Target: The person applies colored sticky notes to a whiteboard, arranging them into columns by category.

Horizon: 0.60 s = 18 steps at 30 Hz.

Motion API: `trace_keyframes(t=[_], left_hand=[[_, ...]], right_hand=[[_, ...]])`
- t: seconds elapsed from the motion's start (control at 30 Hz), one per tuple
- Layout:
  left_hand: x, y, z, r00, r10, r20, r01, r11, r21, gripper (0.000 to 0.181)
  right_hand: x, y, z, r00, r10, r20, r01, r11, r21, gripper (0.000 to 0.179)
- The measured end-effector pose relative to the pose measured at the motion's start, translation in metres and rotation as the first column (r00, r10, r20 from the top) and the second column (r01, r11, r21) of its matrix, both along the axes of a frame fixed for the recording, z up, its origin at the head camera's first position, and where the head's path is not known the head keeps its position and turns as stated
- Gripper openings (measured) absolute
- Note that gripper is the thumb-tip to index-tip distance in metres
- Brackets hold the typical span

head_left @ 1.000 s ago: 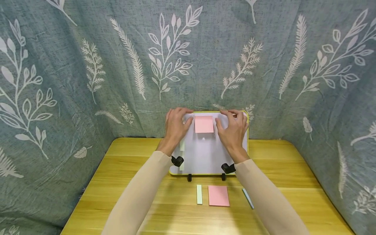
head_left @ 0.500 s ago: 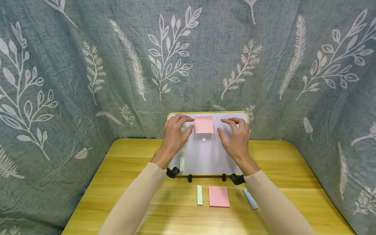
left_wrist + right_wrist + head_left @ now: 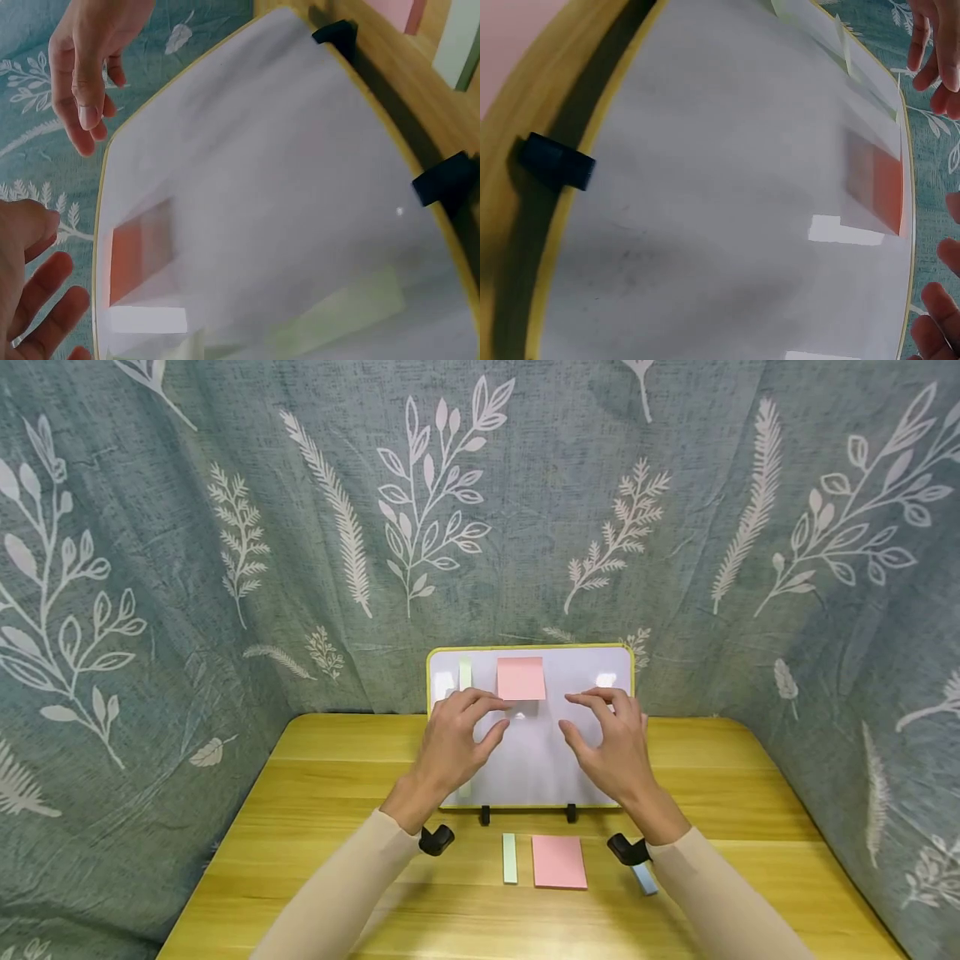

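A pink sticky note sits near the top middle of a white board with a yellow rim. My left hand hovers in front of the board, fingertips just below the note's lower left corner. My right hand is to the right of the note, apart from it. Both hands face each other with loosely bent fingers and hold nothing. A pale green strip note is stuck at the board's upper left; more green shows lower down on that side, partly hidden by my left hand in the head view.
Black stand feet hold the board's lower edge on the wooden table. In front lie a green strip pad, a pink note pad and a blue strip pad, partly behind my right wrist camera. A patterned curtain hangs behind.
Both hands have come down from the board's top edge toward me, uncovering its upper corners and the upper green strip. The pink note stays in place on the board.
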<state>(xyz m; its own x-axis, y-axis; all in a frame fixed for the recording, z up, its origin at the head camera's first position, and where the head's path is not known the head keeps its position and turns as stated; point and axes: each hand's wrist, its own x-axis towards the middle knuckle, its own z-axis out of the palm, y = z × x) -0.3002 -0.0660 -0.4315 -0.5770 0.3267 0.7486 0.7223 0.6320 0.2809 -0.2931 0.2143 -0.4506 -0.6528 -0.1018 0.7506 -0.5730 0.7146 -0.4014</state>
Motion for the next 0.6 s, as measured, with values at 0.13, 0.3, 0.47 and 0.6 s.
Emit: trace_keyframes(t=[0.13,0.3,0.47,0.6], left_hand=[[0.009,0.0,-0.008,1.0,-0.018,0.012,0.018,1.0,-0.025,0.022],[0.02,-0.001,-0.019,0.999,-0.044,0.026,0.046,0.998,-0.043,0.02],[0.03,-0.004,-0.03,0.997,-0.044,0.064,0.049,0.996,-0.072,0.02],[0.036,-0.005,-0.037,0.995,-0.065,0.081,0.072,0.993,-0.088,0.019]], right_hand=[[0.01,0.003,-0.005,1.0,0.024,-0.008,-0.024,0.999,0.041,0.036],[0.021,0.009,-0.013,0.997,0.076,0.001,-0.075,0.993,0.086,0.037],[0.031,0.016,-0.024,0.989,0.141,0.034,-0.144,0.981,0.129,0.038],[0.037,0.021,-0.033,0.982,0.181,0.058,-0.189,0.968,0.168,0.04]])
